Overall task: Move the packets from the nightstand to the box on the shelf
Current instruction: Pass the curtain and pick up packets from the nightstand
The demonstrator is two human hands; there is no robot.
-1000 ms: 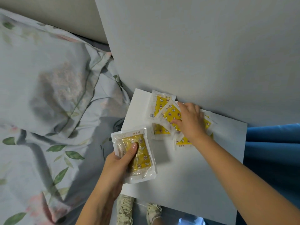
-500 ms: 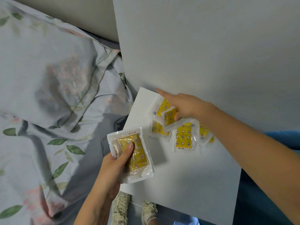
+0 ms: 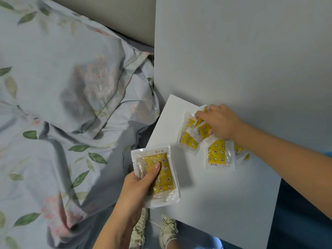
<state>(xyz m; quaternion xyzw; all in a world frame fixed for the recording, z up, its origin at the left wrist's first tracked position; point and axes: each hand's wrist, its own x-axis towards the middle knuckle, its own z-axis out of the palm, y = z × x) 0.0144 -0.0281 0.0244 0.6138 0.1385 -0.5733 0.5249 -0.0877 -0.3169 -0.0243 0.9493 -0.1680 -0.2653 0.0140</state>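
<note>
Several clear packets with yellow printed pads lie in a loose pile (image 3: 216,153) at the back of the white nightstand (image 3: 224,198). My left hand (image 3: 138,187) holds one packet, or a small stack, (image 3: 161,177) over the nightstand's left front corner, thumb pressed on its face. My right hand (image 3: 218,122) reaches across the pile near the wall, its curled fingers gripping packets (image 3: 202,126) at the pile's far end. The box and the shelf are out of view.
A bed with floral pillow and bedding (image 3: 68,97) fills the left side, right against the nightstand. A plain grey wall (image 3: 242,51) rises behind the nightstand. Blue fabric (image 3: 296,221) lies to the right. My shoes (image 3: 167,229) show below.
My right hand's outstretched fingers have curled around packets at the far end of the pile and bunched them together. My left hand has kept its hold.
</note>
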